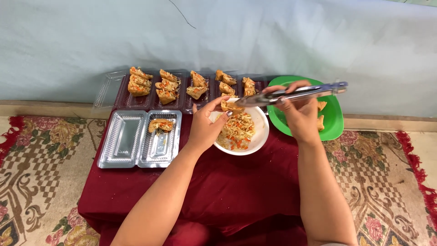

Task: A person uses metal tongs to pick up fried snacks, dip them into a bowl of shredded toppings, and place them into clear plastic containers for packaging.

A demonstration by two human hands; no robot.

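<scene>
My left hand (205, 124) holds a fried tofu pocket (231, 106) over the far rim of a white bowl (259, 136) of shredded vegetable filling (236, 130). My right hand (300, 114) grips metal tongs (296, 94), whose tips reach left to the tofu pocket. A green plate (334, 119) with a few unfilled tofu pieces lies under and behind my right hand.
A clear plastic box (125, 141) at left holds one stuffed tofu (161, 125). Along the wall a row of clear trays (175, 102) holds several stuffed tofu pieces (166, 86). All rest on a low table with a dark red cloth (227, 182), on a patterned carpet (41, 164).
</scene>
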